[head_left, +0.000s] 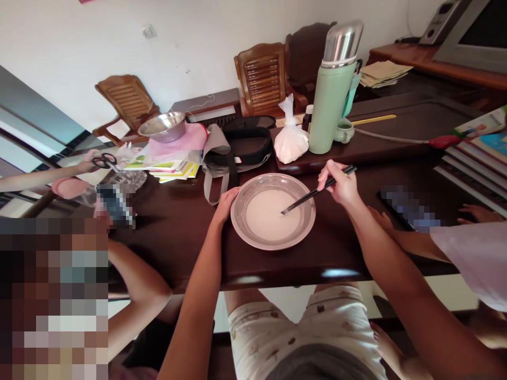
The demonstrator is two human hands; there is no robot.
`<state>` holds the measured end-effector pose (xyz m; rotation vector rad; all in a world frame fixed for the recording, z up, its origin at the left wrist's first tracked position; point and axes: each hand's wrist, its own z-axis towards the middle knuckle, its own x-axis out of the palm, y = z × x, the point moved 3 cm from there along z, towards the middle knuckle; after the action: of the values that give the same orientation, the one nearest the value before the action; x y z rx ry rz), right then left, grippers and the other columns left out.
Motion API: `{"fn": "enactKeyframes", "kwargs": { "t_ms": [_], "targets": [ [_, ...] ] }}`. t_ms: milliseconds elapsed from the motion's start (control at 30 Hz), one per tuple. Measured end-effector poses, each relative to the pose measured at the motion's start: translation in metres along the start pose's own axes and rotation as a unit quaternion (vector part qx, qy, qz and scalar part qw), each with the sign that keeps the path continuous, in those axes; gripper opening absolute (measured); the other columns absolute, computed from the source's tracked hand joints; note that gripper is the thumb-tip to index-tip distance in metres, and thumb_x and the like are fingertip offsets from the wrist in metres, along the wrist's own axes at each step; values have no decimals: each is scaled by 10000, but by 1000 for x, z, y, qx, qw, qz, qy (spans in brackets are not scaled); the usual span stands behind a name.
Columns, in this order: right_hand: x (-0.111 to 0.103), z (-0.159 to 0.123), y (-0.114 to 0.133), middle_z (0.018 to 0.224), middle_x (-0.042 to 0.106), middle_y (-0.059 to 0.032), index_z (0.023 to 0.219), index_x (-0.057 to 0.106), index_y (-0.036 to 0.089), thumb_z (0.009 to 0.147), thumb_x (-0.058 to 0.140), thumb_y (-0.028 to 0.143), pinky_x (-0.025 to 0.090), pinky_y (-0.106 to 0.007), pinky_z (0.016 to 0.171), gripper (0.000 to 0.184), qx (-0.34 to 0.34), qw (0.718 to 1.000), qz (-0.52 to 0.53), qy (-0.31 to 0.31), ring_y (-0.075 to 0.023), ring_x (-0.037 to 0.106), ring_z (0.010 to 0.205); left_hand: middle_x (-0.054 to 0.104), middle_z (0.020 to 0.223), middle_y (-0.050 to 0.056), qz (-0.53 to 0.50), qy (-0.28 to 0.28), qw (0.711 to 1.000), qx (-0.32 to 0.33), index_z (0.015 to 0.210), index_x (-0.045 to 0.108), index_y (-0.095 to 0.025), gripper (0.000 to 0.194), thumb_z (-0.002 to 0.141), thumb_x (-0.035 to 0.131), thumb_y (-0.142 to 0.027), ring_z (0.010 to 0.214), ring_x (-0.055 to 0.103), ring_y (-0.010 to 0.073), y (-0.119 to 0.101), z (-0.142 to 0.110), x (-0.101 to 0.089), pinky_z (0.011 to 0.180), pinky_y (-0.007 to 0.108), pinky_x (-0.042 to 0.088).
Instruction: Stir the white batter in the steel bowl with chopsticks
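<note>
A wide metal bowl (273,245) rests on the dark table in front of me, part filled with a milky white liquid (267,214). My left hand (228,205) grips the bowl's left rim, its fingers partly hidden along the side. Black chopsticks (307,196) are pinched in my right hand (338,180), above the bowl's right edge. They slant down to the left, and their tips dip into the liquid near the middle. Behind the bowl stands a knotted clear bag of white powder (291,142), with a tall green thermos (331,105) to its right.
A grey and black strapped bag (247,150) lies behind the bowl. Farther left, a smaller metal bowl (162,128) tops a pile of books and plastic. People sit on both sides; a hand at far left holds scissors (104,160). Stacked books (475,169) and a phone (410,208) lie right.
</note>
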<state>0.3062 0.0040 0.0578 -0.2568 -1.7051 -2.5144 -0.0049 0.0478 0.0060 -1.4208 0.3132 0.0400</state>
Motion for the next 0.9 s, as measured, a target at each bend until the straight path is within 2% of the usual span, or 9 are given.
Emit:
{"fn": "enactKeyframes", "kwargs": {
  "t_ms": [133, 200, 300, 367, 467, 633, 700, 800, 900],
  "targets": [
    [9, -3, -3, 544, 669, -45, 659, 671, 163, 777, 629, 541, 329, -212, 339, 398, 46, 992, -32, 112, -100, 509, 393, 689, 1084, 83, 9, 1, 1000, 3, 1017, 708, -107, 459, 812, 519, -471, 1055, 581, 262, 0, 1, 0, 950, 333, 423],
    [7, -2, -3, 594, 694, -53, 681, 681, 164, 770, 645, 529, 370, -221, 368, 377, 35, 994, -56, 89, -104, 530, 419, 690, 1078, 86, 12, -1, 1000, 7, 1010, 709, -101, 469, 807, 521, -480, 1050, 583, 264, 0, 1, 0, 942, 331, 427],
    [-2, -1, 0, 456, 618, -24, 576, 632, 173, 806, 596, 537, 260, -214, 311, 433, -13, 1000, -26, -14, -76, 419, 328, 691, 1076, 90, 6, 2, 1000, 9, 1004, 710, -99, 456, 805, 529, -467, 1045, 588, 261, 0, 1, 0, 937, 328, 429],
    [0, -1, -1, 409, 579, -17, 551, 617, 173, 814, 578, 546, 223, -213, 295, 458, -2, 1000, -4, 13, -79, 399, 312, 687, 1092, 91, -3, 6, 1000, 6, 1014, 707, -100, 448, 809, 530, -458, 1052, 587, 261, 0, 1, 0, 943, 329, 426],
    [7, -4, -4, 516, 653, -43, 646, 669, 162, 794, 605, 548, 344, -217, 338, 418, 39, 993, -35, 106, -102, 499, 382, 677, 1120, 95, -8, 10, 1000, 2, 1033, 701, -97, 459, 814, 526, -461, 1072, 580, 263, 1, 0, 1, 954, 335, 419],
    [0, -1, 0, 467, 620, -29, 582, 626, 166, 797, 595, 556, 289, -209, 309, 447, -7, 999, -35, -7, -74, 427, 324, 677, 1115, 100, -9, 8, 1000, 6, 1030, 700, -92, 458, 820, 522, -459, 1080, 577, 261, 2, 0, 0, 957, 329, 416],
    [2, -2, -2, 428, 591, -25, 556, 607, 171, 798, 576, 577, 259, -211, 291, 474, 7, 1000, -20, 14, -82, 423, 313, 683, 1093, 99, -7, 10, 1000, 8, 1018, 704, -97, 449, 820, 524, -458, 1068, 582, 260, 3, 0, 0, 952, 330, 418],
    [9, -4, -6, 531, 662, -49, 644, 657, 164, 783, 608, 563, 383, -218, 350, 425, 50, 993, -43, 96, -119, 547, 416, 690, 1059, 99, -3, 8, 1000, 9, 998, 707, -101, 447, 820, 520, -466, 1049, 585, 258, 4, 0, -1, 945, 335, 419],
    [4, -3, -5, 545, 673, -44, 648, 659, 165, 785, 623, 538, 385, -212, 355, 399, 27, 998, -49, 43, -102, 529, 400, 689, 1056, 97, -6, 6, 1000, 7, 1002, 705, -105, 447, 821, 516, -467, 1046, 582, 255, 5, 0, -1, 948, 335, 414]
  ]
}}
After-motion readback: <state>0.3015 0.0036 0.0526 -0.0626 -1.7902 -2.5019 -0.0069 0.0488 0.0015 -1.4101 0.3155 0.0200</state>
